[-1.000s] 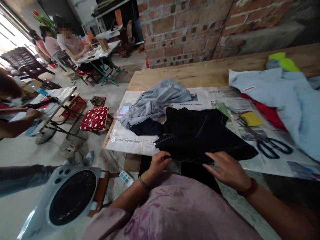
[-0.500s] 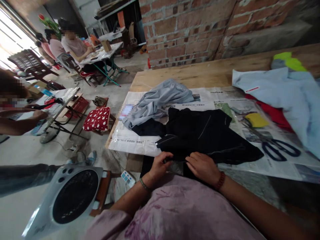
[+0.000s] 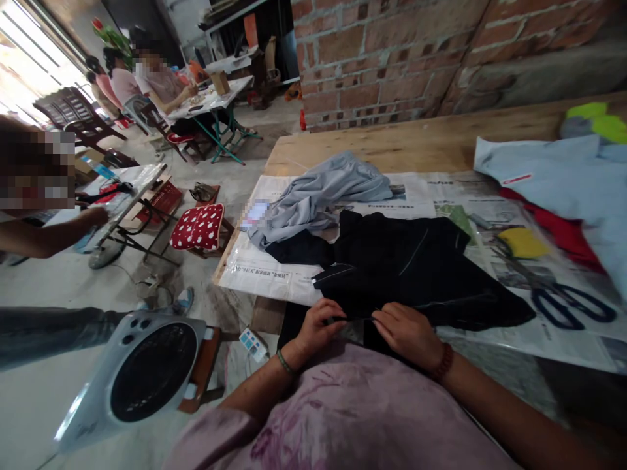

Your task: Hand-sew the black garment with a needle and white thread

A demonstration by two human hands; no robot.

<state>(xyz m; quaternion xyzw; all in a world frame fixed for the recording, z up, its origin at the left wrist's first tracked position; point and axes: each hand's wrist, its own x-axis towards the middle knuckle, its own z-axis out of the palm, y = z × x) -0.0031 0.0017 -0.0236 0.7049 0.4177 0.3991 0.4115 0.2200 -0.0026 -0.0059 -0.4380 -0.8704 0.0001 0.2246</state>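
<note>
Head view: a black cloth (image 3: 406, 261) marked with thin pale lines lies spread on newspaper (image 3: 264, 281) that covers part of a wooden table (image 3: 392, 149), its near edge in front of the wearer's body. At that near edge, toward the left end of the black cloth, the left hand (image 3: 318, 326) has its grip pinched on the fabric, thumb against fingers. The right hand (image 3: 409, 334), just beside it along the same edge of the black cloth, also has its grip pinching the fabric; whether it holds anything thin as well cannot be told. Behind and left of the black cloth is a crumpled grey cloth (image 3: 337, 183). Right of the black cloth lie scissors (image 3: 563, 310) with dark blue handles, then a yellow piece (image 3: 529, 243), a red cloth (image 3: 558, 228) and a pale blue garment (image 3: 548, 163) partly over the red. Well left of the black cloth are a stool (image 3: 198, 227) with a red patterned cushion and a co-worker's arm (image 3: 53, 236) at another table (image 3: 147, 175). Far behind the black cloth rises a brick wall (image 3: 382, 72).
</note>
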